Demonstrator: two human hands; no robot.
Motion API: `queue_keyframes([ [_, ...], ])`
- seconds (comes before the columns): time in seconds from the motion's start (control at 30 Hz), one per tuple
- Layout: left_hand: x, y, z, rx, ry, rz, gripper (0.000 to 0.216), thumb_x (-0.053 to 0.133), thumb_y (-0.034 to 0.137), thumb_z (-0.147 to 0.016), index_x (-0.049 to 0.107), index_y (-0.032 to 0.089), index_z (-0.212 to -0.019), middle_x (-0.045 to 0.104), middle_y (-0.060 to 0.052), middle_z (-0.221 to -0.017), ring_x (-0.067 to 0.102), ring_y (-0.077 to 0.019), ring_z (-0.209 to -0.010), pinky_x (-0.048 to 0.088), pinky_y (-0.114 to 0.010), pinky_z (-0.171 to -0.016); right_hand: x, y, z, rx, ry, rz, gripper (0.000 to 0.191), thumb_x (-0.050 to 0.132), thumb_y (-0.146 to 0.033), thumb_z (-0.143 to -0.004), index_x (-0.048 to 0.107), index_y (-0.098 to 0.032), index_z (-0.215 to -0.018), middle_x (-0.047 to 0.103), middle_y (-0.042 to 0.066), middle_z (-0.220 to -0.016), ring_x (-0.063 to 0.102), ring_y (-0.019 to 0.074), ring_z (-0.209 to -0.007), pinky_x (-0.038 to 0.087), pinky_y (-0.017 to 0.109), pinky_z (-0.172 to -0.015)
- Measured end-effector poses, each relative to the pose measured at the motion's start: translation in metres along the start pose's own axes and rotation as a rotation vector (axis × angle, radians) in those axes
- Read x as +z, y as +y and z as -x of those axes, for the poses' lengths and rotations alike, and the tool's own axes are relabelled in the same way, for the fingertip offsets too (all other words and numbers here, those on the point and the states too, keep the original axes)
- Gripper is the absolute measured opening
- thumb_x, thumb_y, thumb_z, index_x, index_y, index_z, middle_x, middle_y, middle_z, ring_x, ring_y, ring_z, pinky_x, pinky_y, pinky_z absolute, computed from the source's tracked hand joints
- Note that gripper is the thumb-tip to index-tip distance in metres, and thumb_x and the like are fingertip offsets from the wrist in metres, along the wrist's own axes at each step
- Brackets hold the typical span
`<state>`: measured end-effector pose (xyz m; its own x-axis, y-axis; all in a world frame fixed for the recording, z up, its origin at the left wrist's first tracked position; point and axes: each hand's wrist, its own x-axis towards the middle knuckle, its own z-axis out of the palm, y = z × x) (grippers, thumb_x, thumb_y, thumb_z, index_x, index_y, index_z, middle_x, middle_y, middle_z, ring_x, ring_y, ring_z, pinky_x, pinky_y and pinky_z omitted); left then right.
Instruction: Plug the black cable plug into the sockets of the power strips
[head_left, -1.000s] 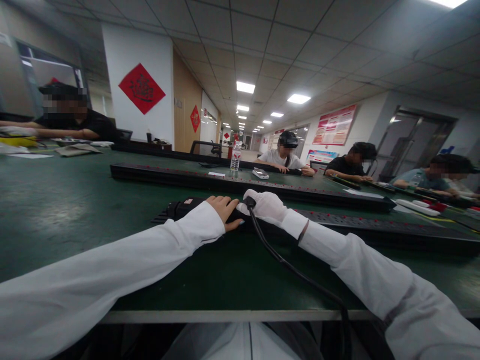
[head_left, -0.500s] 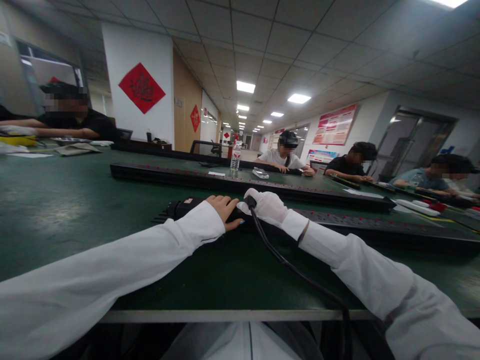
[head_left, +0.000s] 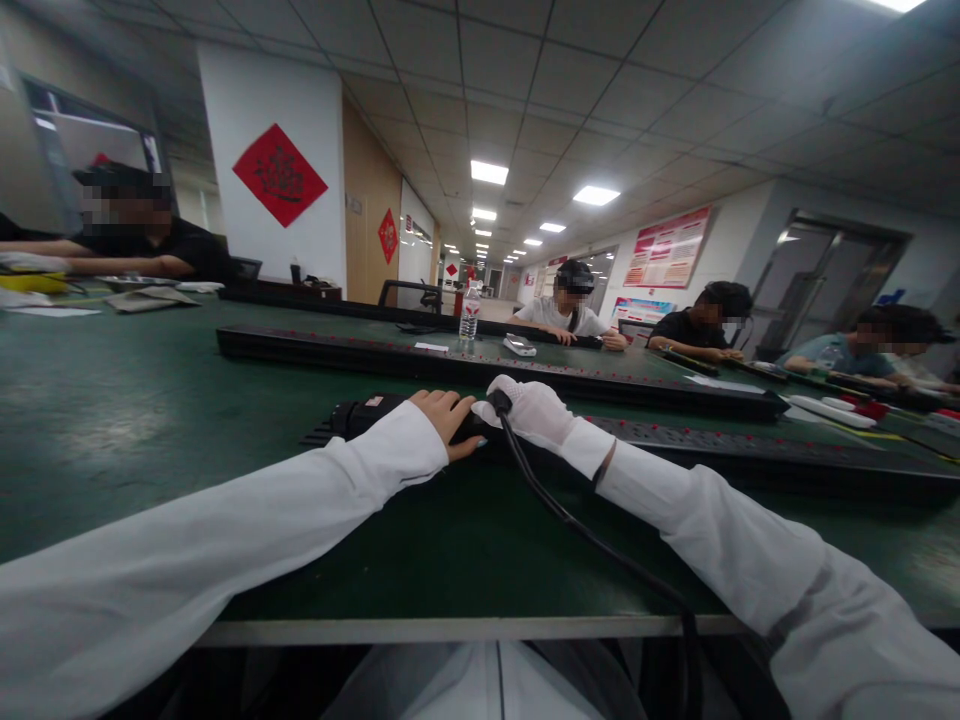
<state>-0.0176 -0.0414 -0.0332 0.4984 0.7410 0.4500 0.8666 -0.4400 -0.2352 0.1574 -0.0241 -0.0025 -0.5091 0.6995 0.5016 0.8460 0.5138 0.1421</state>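
A long black power strip [head_left: 750,455] with red-marked sockets lies across the table before me. My left hand [head_left: 448,422], bare, grips it near its left end, fingers over the top and thumb on the near side. Close beside it, my right hand [head_left: 534,412] in a white glove is closed round a black plug [head_left: 499,402], held at the strip's top. Whether the plug's pins are in a socket is hidden. From the plug a thick black cord [head_left: 562,515] runs down over the table's front edge. Black cable ends [head_left: 345,418] show at the strip's left end.
Behind lies a second black strip [head_left: 337,349], and another farther back. A water bottle [head_left: 469,315] and a small white device [head_left: 519,345] stand between them. Co-workers sit across the green table [head_left: 112,430], left and right. A brown paper piece [head_left: 154,299] lies far left.
The view has shifted very slightly. Both hands keep their places on the strip and the plug.
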Motion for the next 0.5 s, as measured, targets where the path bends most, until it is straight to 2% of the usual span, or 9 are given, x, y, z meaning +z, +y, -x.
queue_keyframes([
  [0.37,-0.0014,0.0022,0.0014,-0.007,0.022,0.001,0.054,0.042,0.052,-0.079,0.045,0.015,-0.119,0.058,-0.013,-0.103,0.054,-0.0276,-0.098,0.039,-0.038,-0.081,0.0073,0.0045,-0.0017,-0.009,0.049,-0.026,0.047,0.042,-0.062,-0.076,0.057,-0.021,-0.093,0.063,0.002,-0.070,0.057,0.0133,-0.062,0.033,0.022,-0.054],
  [0.5,-0.0015,0.0014,-0.0003,-0.004,-0.005,-0.002,0.055,0.043,0.053,-0.079,0.046,0.015,-0.118,0.058,-0.013,-0.103,0.054,-0.0273,-0.097,0.039,-0.037,-0.081,0.0083,0.0059,-0.0027,0.026,0.060,-0.203,0.047,0.048,-0.062,-0.071,0.059,-0.020,-0.088,0.061,0.003,-0.067,0.056,0.0149,-0.063,0.036,0.024,-0.057],
])
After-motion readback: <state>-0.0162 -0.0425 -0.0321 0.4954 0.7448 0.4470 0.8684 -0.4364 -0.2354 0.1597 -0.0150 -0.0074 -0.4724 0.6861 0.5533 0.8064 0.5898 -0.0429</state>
